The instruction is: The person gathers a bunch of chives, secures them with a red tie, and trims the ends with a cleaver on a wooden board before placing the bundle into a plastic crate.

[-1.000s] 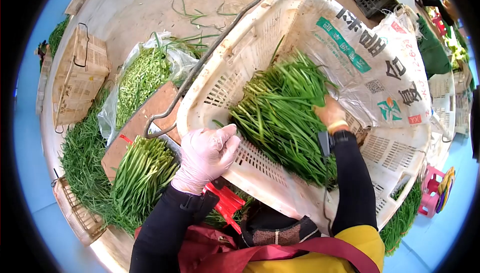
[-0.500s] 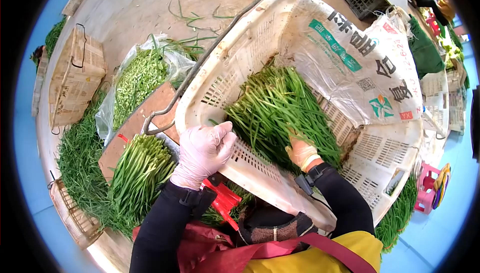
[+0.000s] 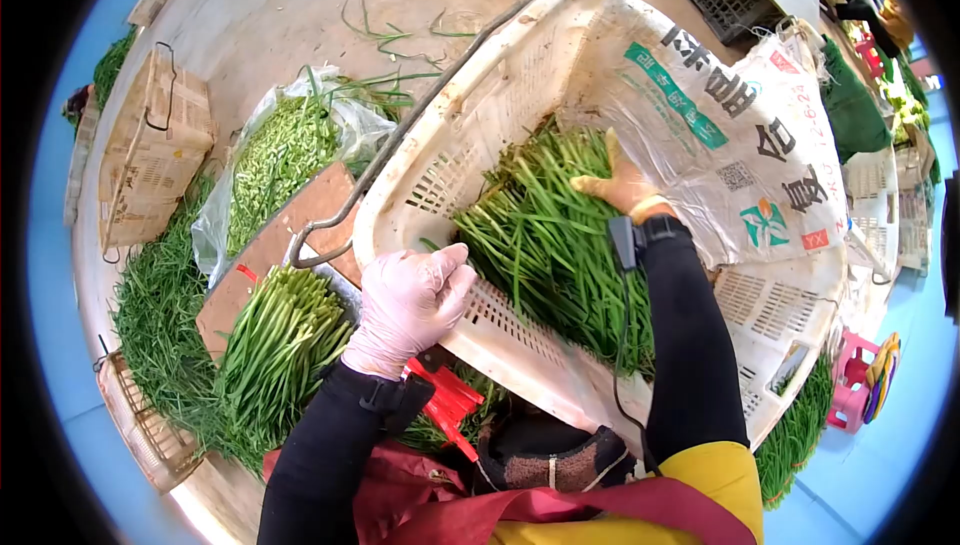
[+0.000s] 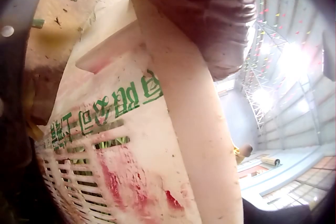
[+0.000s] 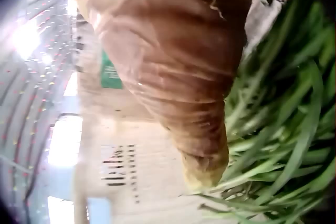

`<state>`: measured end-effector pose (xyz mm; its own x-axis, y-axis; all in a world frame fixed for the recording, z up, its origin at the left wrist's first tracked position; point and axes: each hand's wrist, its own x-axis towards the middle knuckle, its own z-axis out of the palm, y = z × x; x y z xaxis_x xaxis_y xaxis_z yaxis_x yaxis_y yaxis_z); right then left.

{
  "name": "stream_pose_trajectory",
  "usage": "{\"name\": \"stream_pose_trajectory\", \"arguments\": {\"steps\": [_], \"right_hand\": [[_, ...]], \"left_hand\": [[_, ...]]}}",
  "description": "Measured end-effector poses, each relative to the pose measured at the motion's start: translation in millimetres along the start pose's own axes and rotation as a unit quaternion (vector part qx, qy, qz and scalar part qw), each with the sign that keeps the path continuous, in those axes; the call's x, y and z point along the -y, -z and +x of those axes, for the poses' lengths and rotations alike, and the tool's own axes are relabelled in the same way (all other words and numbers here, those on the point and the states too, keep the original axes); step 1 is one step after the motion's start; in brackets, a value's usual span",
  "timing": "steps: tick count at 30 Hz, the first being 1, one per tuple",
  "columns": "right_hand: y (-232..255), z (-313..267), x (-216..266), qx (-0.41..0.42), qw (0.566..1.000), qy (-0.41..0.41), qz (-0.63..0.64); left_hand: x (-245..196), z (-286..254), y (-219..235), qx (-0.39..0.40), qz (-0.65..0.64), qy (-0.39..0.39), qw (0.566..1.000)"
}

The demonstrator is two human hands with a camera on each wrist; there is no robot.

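My left hand, in a thin whitish glove, grips the near left rim of a large white plastic basket. The left wrist view also catches the gloved hand over the basket's edge. Inside the basket lies a thick pile of long green chives, pale ends toward the upper left. My right hand, gloved too, lies against the pile's upper right side, thumb spread from straight fingers. Close up, this hand is beside the green leaves; its palm side is hidden.
A printed white sack lines the basket's far right side. At left, a chive bundle rests by a brown board, near a plastic bag of cut pieces. A metal handle runs along the basket's left. A pink stool stands right.
My right hand went from the pile's right side down to its near lower edge, then back up to the upper right, its thumb now spread. The left hand stays on the rim.
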<state>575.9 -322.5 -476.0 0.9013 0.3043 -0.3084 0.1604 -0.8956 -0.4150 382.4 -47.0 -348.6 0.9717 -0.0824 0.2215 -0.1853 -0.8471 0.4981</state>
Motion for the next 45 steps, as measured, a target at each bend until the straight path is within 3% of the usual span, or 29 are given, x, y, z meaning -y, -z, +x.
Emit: {"name": "stream_pose_trajectory", "arguments": {"steps": [1,2,5,9,11,13,15,16,21,23,24,32,34,35,39,42,45], "right_hand": [[-8,8,10,0.039,0.999,-0.007,-0.013],[-14,17,16,0.079,0.994,-0.028,0.075],[-37,36,17,0.047,0.989,-0.062,0.123],[-24,36,26,0.083,0.993,-0.060,0.057],[-7,24,39,0.113,0.988,-0.097,0.046],[-15,19,30,0.075,0.992,-0.087,0.042],[-21,16,18,0.018,0.998,-0.020,0.062],[-25,14,12,0.008,0.991,-0.023,0.132],[-25,11,11,0.022,0.983,-0.057,0.173],[-30,9,12,0.005,0.975,0.009,0.220],[-34,17,8,0.057,0.978,-0.005,0.199],[-25,-25,56,0.078,0.996,-0.042,0.000],[-38,-33,44,0.040,0.995,-0.019,0.091],[-38,-37,43,0.036,0.986,-0.023,0.162],[-45,-63,37,-0.028,0.961,0.015,0.273],[-55,-74,25,-0.043,0.942,0.026,0.332],[-38,-95,30,-0.022,0.913,0.038,0.405]], "left_hand": [[2,0,0,0.000,0.004,0.004,1.000],[3,-1,0,-0.002,0.007,-0.004,1.000],[4,-1,0,-0.001,0.002,-0.006,1.000],[4,-1,1,-0.001,-0.010,0.002,1.000],[4,-1,2,0.008,-0.007,-0.002,1.000],[3,0,5,0.017,-0.002,0.002,1.000],[3,-2,5,0.029,0.003,0.007,1.000],[5,-3,3,0.019,-0.002,0.001,1.000],[5,-3,3,0.012,0.001,-0.008,1.000],[4,-2,3,0.017,0.000,-0.005,1.000],[4,-2,3,0.018,-0.001,-0.007,1.000],[-8,10,9,0.146,0.031,0.071,0.986],[-10,16,10,0.218,0.043,0.105,0.969],[-10,19,8,0.218,0.043,0.102,0.970],[-20,38,-1,0.302,-0.030,0.122,0.945],[-16,46,-31,0.380,-0.075,0.046,0.921],[-18,51,-49,0.389,-0.116,0.038,0.913]]}}
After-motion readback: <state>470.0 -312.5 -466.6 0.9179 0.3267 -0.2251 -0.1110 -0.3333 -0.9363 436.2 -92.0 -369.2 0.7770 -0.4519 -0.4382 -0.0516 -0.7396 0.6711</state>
